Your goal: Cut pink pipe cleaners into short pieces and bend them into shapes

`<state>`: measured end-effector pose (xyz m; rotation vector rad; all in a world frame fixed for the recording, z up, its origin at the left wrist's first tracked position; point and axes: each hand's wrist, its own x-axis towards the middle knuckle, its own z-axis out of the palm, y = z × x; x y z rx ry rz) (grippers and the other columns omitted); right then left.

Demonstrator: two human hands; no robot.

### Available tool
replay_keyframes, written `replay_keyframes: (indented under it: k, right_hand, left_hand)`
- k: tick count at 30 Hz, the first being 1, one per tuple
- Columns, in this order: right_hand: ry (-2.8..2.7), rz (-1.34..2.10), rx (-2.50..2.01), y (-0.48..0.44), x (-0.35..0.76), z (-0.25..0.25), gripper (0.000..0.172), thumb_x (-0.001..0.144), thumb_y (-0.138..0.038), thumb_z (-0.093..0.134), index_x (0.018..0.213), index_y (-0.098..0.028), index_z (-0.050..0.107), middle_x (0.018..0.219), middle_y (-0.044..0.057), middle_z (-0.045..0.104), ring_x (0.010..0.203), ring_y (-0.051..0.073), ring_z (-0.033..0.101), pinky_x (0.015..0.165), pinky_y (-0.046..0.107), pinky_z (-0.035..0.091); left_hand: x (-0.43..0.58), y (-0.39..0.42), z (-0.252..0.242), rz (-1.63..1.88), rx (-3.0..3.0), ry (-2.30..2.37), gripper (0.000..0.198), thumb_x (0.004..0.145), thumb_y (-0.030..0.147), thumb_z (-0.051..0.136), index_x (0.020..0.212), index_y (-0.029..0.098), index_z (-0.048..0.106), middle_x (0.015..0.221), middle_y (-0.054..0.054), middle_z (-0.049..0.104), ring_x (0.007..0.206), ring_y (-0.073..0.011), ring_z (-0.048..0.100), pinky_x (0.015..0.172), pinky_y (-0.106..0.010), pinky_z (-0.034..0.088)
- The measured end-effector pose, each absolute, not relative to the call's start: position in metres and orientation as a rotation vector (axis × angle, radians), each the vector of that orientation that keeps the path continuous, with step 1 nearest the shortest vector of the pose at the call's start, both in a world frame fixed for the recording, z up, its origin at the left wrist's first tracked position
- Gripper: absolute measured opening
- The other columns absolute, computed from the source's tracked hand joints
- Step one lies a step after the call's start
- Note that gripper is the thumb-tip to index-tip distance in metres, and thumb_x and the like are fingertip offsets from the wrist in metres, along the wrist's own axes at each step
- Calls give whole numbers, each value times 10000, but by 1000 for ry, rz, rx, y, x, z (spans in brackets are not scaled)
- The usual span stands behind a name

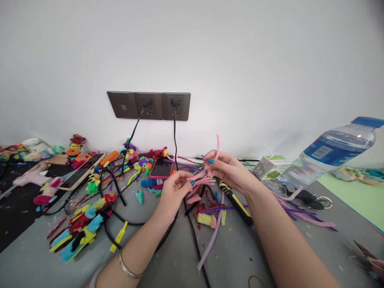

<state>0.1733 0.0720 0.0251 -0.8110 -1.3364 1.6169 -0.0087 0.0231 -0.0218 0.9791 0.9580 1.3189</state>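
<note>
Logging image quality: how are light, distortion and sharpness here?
Head view: soft, fairly even light on the wall; head view: the bottle leans outward near the right edge, probably partly lens distortion; head view: left hand and right hand reasonably clear, the object at lower right too blurred to name surely.

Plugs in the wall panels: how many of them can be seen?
2: one black plug in the middle wall panel, another black plug in the right-hand panel. None there looks hidden.
</note>
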Motion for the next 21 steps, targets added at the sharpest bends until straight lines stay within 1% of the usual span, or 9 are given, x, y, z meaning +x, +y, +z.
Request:
replay_keyframes:
  k: [5,10,13,17,21]
  right_hand:
    - [-1421,1613,-874,71,172,23,318,728,-390,804,897,-177,640,827,27,683,696,122,662,666,235,530]
    - [-1463,1590,-887,73,173,18,269,772,-347,779,927,-174,644,853,27,699,731,126,684,696,234,536]
    - [-1486,1589,-893,73,174,18,261,783,-344,774,936,-173,650,862,29,708,744,131,694,703,237,539]
    - [-1505,1584,-889,72,175,19,271,778,-364,780,926,-174,657,823,26,713,736,136,697,697,238,544]
    - [-1523,1608,-910,72,176,18,281,786,-372,775,950,-177,656,750,17,717,703,130,696,654,216,535]
  left_hand:
    - [-8,22,-22,1317,973,927,163,724,163,755,883,173,719,854,-43,691,759,-144,613,679,-223,480]
    - [-10,23,-20,1337,993,938,171,729,189,757,891,169,709,915,-58,694,812,-155,627,704,-231,497]
    - [-10,23,-20,1354,990,921,212,722,257,775,892,163,693,904,-54,684,795,-151,627,701,-238,510]
    - [-10,24,-21,1370,979,909,258,719,349,781,855,164,663,839,-20,652,719,-116,604,676,-223,505]
    - [-9,24,-21,1377,978,919,274,718,373,779,854,171,653,846,-14,646,716,-108,600,678,-220,504]
